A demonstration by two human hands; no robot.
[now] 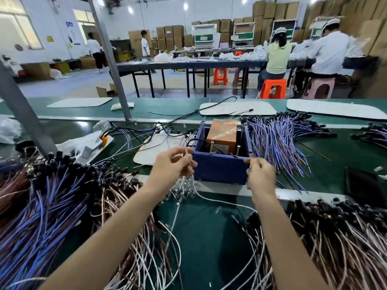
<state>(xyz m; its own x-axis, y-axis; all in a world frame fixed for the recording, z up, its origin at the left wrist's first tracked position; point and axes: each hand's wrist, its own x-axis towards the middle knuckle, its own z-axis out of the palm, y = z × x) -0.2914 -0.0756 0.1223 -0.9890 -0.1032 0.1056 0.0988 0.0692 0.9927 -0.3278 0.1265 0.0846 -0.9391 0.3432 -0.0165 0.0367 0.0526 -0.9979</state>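
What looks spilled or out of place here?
A few tiny clear parts lie loose on the green mat, apart from the clear heap under the left hand, which pinches a white wire. They look dropped. The wire piles seem sorted by colour, not spilled.

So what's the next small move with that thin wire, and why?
Probably lift the white wire towards the upright pins in the blue box. The left hand pinches it, it trails down onto the table, and the right hand hovers curled at the box's front corner.
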